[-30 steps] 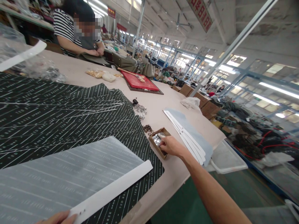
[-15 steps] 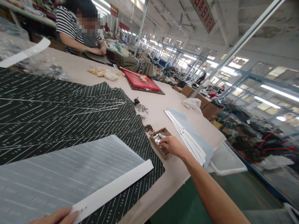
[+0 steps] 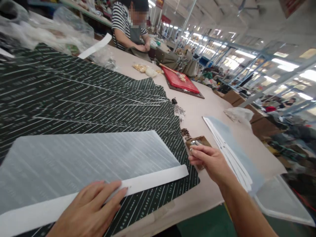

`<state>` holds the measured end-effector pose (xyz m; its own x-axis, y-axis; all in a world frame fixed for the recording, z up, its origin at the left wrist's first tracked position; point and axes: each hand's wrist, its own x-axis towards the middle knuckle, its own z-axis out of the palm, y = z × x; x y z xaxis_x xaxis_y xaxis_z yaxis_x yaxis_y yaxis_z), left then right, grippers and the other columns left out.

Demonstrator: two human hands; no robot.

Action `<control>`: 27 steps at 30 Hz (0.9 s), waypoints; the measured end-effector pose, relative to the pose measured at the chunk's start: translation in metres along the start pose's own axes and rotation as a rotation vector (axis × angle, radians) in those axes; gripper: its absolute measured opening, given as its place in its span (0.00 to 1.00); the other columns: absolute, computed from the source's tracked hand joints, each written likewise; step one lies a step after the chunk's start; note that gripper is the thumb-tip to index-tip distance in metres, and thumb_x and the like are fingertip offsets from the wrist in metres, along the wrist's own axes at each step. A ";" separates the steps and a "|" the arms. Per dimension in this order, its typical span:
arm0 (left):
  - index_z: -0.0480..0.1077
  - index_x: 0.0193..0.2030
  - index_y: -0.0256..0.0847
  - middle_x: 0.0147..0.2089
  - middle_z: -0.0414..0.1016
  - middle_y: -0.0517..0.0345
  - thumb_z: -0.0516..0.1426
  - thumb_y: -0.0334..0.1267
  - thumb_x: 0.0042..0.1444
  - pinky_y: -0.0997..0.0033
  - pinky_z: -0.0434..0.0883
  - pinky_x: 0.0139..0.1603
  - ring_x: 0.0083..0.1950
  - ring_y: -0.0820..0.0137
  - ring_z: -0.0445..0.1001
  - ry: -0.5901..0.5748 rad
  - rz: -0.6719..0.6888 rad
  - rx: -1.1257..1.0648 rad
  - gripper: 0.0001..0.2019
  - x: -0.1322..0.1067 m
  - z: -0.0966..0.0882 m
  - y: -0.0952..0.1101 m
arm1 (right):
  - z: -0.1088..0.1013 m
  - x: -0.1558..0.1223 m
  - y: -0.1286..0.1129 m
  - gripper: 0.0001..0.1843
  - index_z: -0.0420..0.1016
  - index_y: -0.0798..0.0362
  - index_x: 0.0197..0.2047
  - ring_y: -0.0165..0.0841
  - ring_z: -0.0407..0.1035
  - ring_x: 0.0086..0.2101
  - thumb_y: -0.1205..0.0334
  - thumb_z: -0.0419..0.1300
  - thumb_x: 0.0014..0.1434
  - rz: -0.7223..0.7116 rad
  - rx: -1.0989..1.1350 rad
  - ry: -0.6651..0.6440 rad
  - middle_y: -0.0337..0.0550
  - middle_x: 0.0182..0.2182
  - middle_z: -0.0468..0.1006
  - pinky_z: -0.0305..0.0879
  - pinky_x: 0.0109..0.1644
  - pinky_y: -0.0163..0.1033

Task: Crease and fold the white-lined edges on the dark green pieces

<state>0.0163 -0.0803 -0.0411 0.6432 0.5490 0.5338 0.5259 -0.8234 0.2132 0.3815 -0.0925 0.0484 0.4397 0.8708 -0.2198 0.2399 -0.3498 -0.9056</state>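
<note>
Left hand (image 3: 91,210): is lying open and flat, palm down, fingers spread, pressing on the near end of the white strip (image 3: 153,176).
White strip: is running along the near edge of the translucent grey sheet (image 3: 86,158), its far end reaching towards the right hand.
Translucent grey sheet: is lying on top of the dark striped panels (image 3: 74,95), which are fanning out over most of the beige table (image 3: 209,108).
Right hand (image 3: 209,161): is hovering at the near end of the small cardboard box (image 3: 201,142), fingertips (image 3: 194,152) drawn together in a pinch; whether a piece is sitting between them is too small to tell.
Small cardboard box: is sitting just beside the right edge of the dark panels, with silvery metal pieces showing inside.
Dark hardware heap (image 3: 185,133): is lying just beyond the box, with a clear bag of metal bits (image 3: 180,112) farther back.
Stack of white-edged sheets (image 3: 229,154): is lying right of the box, reaching towards the table's edge.
Red tray (image 3: 182,82): is resting farther up the table, near a pile of gold-coloured pieces (image 3: 139,67).
Co-worker (image 3: 123,26): is standing at the far end in a striped shirt, both hands working on olive fabric.
</note>
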 end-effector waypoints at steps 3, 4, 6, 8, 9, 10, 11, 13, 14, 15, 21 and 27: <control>0.73 0.52 0.40 0.51 0.74 0.58 0.43 0.28 0.70 0.61 0.60 0.57 0.49 0.64 0.67 -0.077 0.020 -0.014 0.18 0.009 -0.015 0.004 | 0.037 -0.014 -0.008 0.22 0.82 0.56 0.37 0.33 0.77 0.25 0.52 0.76 0.42 0.040 0.119 -0.094 0.44 0.24 0.82 0.77 0.31 0.37; 0.73 0.53 0.40 0.52 0.74 0.58 0.43 0.28 0.70 0.61 0.60 0.57 0.49 0.64 0.66 -0.096 0.011 -0.030 0.18 0.010 -0.017 0.004 | 0.051 -0.019 -0.010 0.20 0.82 0.56 0.36 0.32 0.76 0.24 0.52 0.76 0.43 0.043 0.112 -0.139 0.43 0.23 0.82 0.77 0.31 0.36; 0.72 0.54 0.38 0.54 0.72 0.56 0.45 0.27 0.69 0.59 0.59 0.58 0.50 0.63 0.66 -0.118 -0.014 -0.063 0.17 0.008 -0.019 0.004 | 0.077 -0.029 -0.012 0.17 0.81 0.56 0.34 0.31 0.75 0.23 0.52 0.75 0.46 0.054 0.073 -0.251 0.42 0.22 0.81 0.75 0.30 0.34; 0.71 0.55 0.37 0.56 0.71 0.54 0.46 0.27 0.69 0.56 0.60 0.59 0.51 0.63 0.65 -0.136 -0.021 -0.084 0.16 0.004 -0.018 0.004 | 0.101 -0.038 -0.011 0.14 0.81 0.55 0.33 0.29 0.74 0.24 0.53 0.72 0.49 0.050 0.010 -0.362 0.41 0.22 0.81 0.73 0.30 0.33; 0.70 0.56 0.37 0.56 0.70 0.53 0.46 0.27 0.69 0.55 0.60 0.59 0.52 0.62 0.65 -0.142 -0.022 -0.089 0.16 0.003 -0.017 0.005 | 0.111 -0.043 -0.009 0.12 0.81 0.55 0.32 0.29 0.73 0.24 0.54 0.70 0.51 0.031 -0.032 -0.406 0.40 0.23 0.81 0.71 0.30 0.32; 0.70 0.56 0.37 0.56 0.70 0.52 0.46 0.27 0.69 0.55 0.60 0.59 0.52 0.62 0.65 -0.144 -0.023 -0.091 0.16 0.001 -0.016 0.005 | 0.120 -0.047 -0.008 0.10 0.81 0.54 0.32 0.28 0.72 0.25 0.56 0.69 0.52 0.006 -0.077 -0.437 0.40 0.24 0.80 0.70 0.30 0.32; 0.69 0.57 0.36 0.57 0.70 0.52 0.46 0.28 0.69 0.54 0.60 0.59 0.52 0.61 0.65 -0.145 -0.025 -0.093 0.15 0.000 -0.016 0.005 | 0.128 -0.050 -0.006 0.09 0.81 0.54 0.32 0.27 0.72 0.25 0.57 0.67 0.53 -0.020 -0.124 -0.460 0.39 0.24 0.80 0.68 0.30 0.31; 0.69 0.57 0.36 0.57 0.69 0.52 0.46 0.29 0.70 0.54 0.60 0.60 0.53 0.62 0.65 -0.147 -0.025 -0.095 0.15 0.000 -0.015 0.005 | 0.138 -0.056 -0.002 0.07 0.81 0.53 0.32 0.27 0.70 0.25 0.58 0.65 0.55 -0.043 -0.202 -0.492 0.38 0.24 0.79 0.66 0.29 0.31; 0.69 0.56 0.36 0.56 0.70 0.52 0.45 0.29 0.70 0.55 0.60 0.60 0.53 0.62 0.65 -0.144 -0.024 -0.096 0.15 0.000 -0.014 0.005 | 0.142 -0.058 -0.001 0.08 0.81 0.53 0.33 0.27 0.70 0.25 0.58 0.64 0.55 -0.037 -0.225 -0.500 0.37 0.24 0.79 0.65 0.29 0.31; 0.69 0.56 0.36 0.56 0.70 0.53 0.45 0.29 0.70 0.55 0.60 0.60 0.53 0.62 0.65 -0.141 -0.024 -0.096 0.15 0.000 -0.014 0.005 | 0.144 -0.059 0.000 0.08 0.81 0.53 0.33 0.27 0.69 0.24 0.58 0.64 0.55 -0.024 -0.237 -0.504 0.37 0.23 0.79 0.65 0.29 0.32; 0.69 0.57 0.37 0.57 0.69 0.53 0.46 0.30 0.70 0.54 0.60 0.61 0.54 0.62 0.65 -0.180 -0.034 -0.102 0.15 -0.001 -0.015 0.005 | 0.152 -0.063 0.002 0.08 0.80 0.53 0.32 0.29 0.71 0.25 0.58 0.63 0.55 0.000 -0.247 -0.505 0.38 0.23 0.79 0.67 0.29 0.33; 0.68 0.57 0.37 0.57 0.69 0.52 0.44 0.30 0.71 0.54 0.62 0.60 0.54 0.62 0.65 -0.193 -0.034 -0.106 0.16 0.000 -0.017 0.005 | 0.159 -0.066 -0.002 0.06 0.79 0.51 0.31 0.29 0.70 0.22 0.62 0.60 0.55 -0.212 -0.341 -0.441 0.36 0.21 0.77 0.65 0.26 0.32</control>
<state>0.0097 -0.0869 -0.0257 0.7263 0.5853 0.3604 0.4938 -0.8091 0.3186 0.2143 -0.0943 0.0072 -0.0315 0.9695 -0.2433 0.5794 -0.1806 -0.7947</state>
